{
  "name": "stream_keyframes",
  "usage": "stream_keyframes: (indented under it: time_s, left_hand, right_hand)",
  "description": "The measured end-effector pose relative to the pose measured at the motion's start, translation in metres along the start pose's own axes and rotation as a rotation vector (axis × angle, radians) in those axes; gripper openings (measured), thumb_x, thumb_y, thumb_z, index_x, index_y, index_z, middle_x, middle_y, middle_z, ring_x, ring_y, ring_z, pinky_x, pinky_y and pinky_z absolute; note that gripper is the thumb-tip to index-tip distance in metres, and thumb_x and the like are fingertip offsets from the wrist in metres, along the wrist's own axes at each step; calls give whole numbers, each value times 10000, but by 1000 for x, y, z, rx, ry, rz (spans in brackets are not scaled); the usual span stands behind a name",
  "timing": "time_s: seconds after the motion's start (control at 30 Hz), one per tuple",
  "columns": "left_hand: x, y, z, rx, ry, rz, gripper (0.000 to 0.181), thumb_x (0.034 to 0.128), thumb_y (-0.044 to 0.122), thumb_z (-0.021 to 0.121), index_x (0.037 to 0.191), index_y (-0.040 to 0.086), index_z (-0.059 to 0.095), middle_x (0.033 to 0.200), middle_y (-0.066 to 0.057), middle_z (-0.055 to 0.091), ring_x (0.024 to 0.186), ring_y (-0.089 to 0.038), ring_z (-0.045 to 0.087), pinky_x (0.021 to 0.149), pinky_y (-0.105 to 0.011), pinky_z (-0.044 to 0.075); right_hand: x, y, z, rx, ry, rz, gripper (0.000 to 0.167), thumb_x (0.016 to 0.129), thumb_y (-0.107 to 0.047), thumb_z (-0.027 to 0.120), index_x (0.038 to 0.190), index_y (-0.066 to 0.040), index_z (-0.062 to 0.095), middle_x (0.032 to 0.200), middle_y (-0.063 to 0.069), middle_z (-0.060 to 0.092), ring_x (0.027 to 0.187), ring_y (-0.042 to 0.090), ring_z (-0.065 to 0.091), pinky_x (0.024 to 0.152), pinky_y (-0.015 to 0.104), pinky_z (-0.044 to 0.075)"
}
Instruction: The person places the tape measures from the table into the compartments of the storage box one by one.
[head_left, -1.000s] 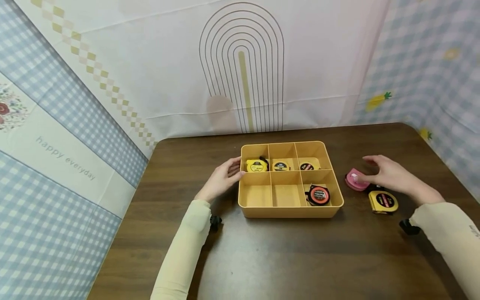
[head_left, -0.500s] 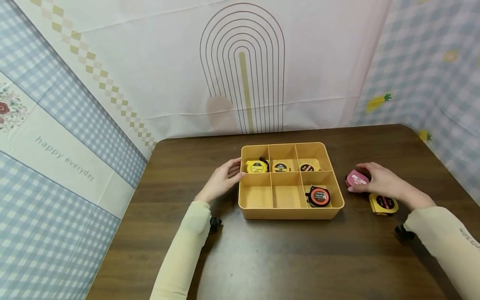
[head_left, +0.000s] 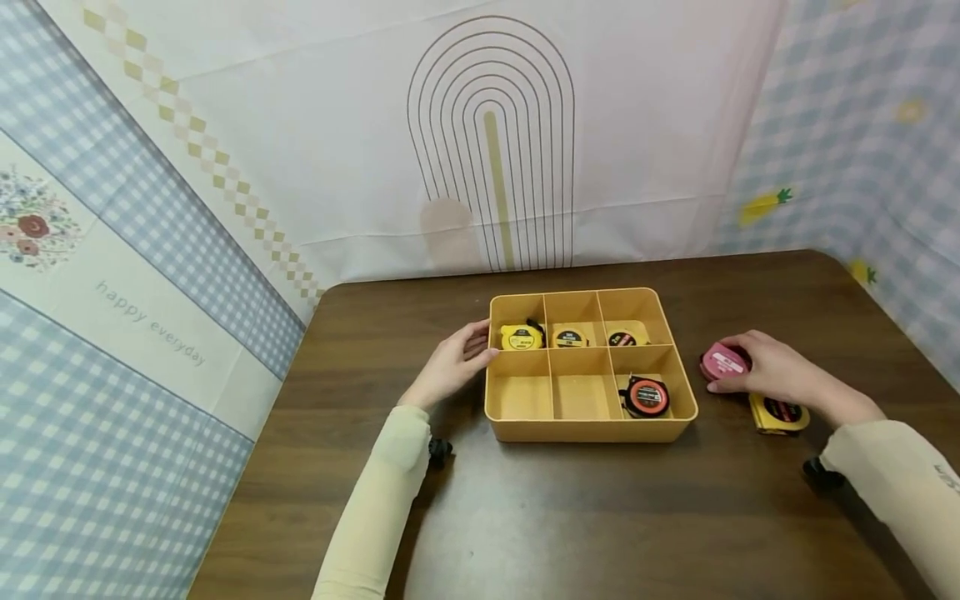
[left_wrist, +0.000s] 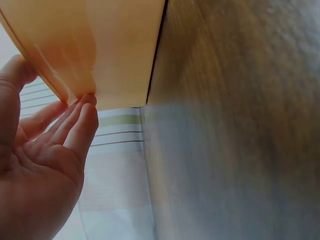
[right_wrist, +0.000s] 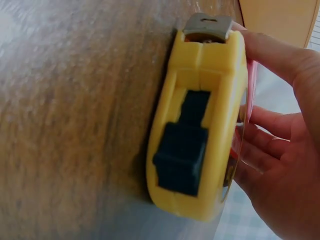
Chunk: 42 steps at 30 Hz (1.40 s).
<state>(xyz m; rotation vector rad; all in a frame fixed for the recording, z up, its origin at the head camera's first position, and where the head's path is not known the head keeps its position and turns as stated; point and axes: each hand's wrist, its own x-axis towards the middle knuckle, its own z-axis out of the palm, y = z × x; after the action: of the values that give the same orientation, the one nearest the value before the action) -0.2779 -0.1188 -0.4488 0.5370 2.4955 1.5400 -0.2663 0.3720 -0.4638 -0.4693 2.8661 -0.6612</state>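
Observation:
My right hand (head_left: 772, 367) grips a pink tape measure (head_left: 724, 360) on the table between thumb and fingers, to the right of the box. Close by the hand lies a yellow tape measure (head_left: 780, 414); in the right wrist view this tape measure (right_wrist: 195, 130) hides most of the pink one. My left hand (head_left: 452, 362) touches the left side of a divided yellow box (head_left: 592, 431), thumb at the rim and fingertips against the outer wall (left_wrist: 120, 50). Inside the box, each back compartment holds a yellow tape measure (head_left: 522, 337). A black-and-red tape measure (head_left: 647, 397) sits front right.
The brown wooden table (head_left: 570, 517) extends in front of the box and to both sides. A printed cloth (head_left: 637, 150) hangs behind the table's back edge, and checked cloth (head_left: 112, 467) covers the left side.
My right hand has come down over the pink tape measure and closed its fingers on it. My left hand stays at the box. The head view has shifted slightly.

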Motion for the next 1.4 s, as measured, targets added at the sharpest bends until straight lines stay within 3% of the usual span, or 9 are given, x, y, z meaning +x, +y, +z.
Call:
stream_keyframes:
  time_s: [0.33,0.7,1.0,1.4]
  left_hand:
    - [2,-6,5,-2,25,2,575,997,163,659,1492,-22,432,1471,-190,508,1329,-262,531,1078,-341,448]
    - [2,-7,6,-17,16,1,594,996,192,664,1501,-7,424,1477,-187,503,1341,-260,520,1089,-355,438]
    - [3,-8,4,-15,10,0,584,999,170,657,1505,-2,420,1474,-189,504,1336,-261,525,1078,-339,447]
    - [4,-9,5,-22,13,8,585,1000,173,657,1503,-8,420,1485,-198,491,1343,-275,518,1082,-354,444]
  right_hand:
    - [-2,1,3,-1,39,-7,805,783,-486,847,1272,101,593,1105,209,590,924,285,582,765,443,492]
    - [-1,3,1,-22,5,5,901,786,-496,840,1310,166,527,1133,267,573,932,309,585,759,454,497]
    - [0,4,2,-19,12,-21,823,786,-422,856,1248,189,553,1081,250,586,879,273,577,714,400,489]
    - [3,4,-4,-10,2,4,826,802,-412,838,1275,191,530,1112,281,574,916,317,589,742,428,492]
